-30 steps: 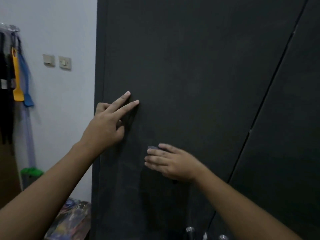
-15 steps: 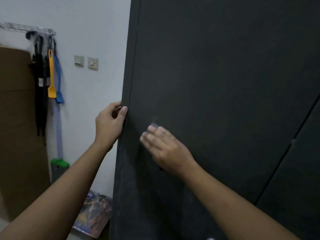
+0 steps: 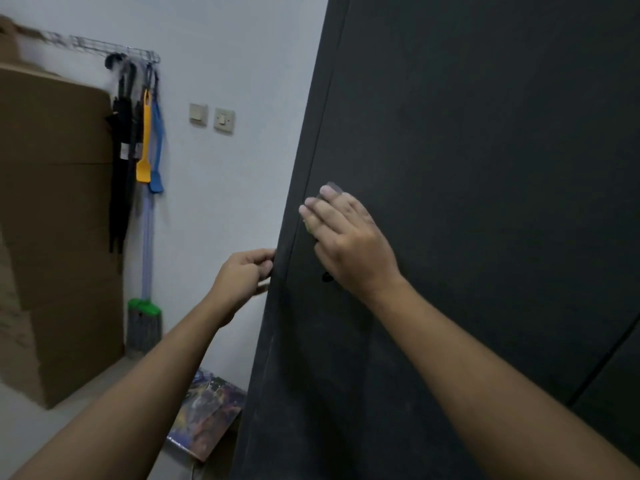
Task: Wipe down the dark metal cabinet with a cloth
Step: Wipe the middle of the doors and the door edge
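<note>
Pale wall point(image 3: 242, 64) fills the left half of the view; the dark metal cabinet point(image 3: 467, 168) fills the right, its tall front tilted in the frame. A thin seam runs down this front near its left edge, and a second seam crosses the lower right corner.

Right hand point(image 3: 349, 240): laid flat on the cabinet front just right of the left seam, its fingers point(image 3: 325, 209) straight and close together, pressing the cloth point(image 3: 333, 187) against the metal. Only a small pale strip of the cloth shows past the fingertips; the rest is hidden under the hand.

Left hand point(image 3: 240, 277): lower, at the cabinet's left edge, with its fingers point(image 3: 258, 256) curled round that edge and gripping it.

Background, against the wall: two light switches point(image 3: 212, 118); a wire rack point(image 3: 114, 51) from which hang dark straps point(image 3: 121, 150), a yellow tool point(image 3: 144, 147) and a blue tool point(image 3: 156, 150); a mop point(image 3: 143, 313) with a green head standing below them; a large cardboard box point(image 3: 59, 202) at the far left. A colourful flat item point(image 3: 207, 417) lies on the floor beside the foot of the cabinet.
</note>
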The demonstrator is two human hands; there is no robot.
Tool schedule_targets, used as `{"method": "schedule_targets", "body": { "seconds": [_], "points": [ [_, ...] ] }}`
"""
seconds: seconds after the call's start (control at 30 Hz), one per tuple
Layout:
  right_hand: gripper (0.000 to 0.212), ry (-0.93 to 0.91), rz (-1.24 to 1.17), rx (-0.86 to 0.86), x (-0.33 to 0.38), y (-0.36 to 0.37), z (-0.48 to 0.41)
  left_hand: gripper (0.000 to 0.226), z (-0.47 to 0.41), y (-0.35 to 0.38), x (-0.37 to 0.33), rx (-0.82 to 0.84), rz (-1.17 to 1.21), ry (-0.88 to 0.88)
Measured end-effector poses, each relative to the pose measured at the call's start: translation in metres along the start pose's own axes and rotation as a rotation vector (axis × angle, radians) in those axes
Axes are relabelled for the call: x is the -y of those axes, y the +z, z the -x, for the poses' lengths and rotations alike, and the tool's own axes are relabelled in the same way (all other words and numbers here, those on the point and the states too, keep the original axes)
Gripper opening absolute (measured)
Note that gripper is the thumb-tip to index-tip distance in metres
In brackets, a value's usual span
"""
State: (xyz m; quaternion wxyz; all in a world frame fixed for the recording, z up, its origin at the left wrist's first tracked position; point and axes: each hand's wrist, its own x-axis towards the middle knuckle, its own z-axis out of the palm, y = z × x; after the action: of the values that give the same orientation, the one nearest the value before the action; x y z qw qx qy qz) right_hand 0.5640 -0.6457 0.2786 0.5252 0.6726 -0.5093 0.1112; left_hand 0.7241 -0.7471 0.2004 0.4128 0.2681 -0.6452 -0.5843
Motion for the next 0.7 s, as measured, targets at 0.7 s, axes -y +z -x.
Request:
{"method": "schedule_targets", "body": {
  "seconds": [0.7],
  "points": [
    [0.047, -0.207, -0.106, 0.240, 0.066, 0.044, 0.025, 0.081, 0.024, -0.017, 0.075, 0.086, 0.098, -0.143]
  ]
}}
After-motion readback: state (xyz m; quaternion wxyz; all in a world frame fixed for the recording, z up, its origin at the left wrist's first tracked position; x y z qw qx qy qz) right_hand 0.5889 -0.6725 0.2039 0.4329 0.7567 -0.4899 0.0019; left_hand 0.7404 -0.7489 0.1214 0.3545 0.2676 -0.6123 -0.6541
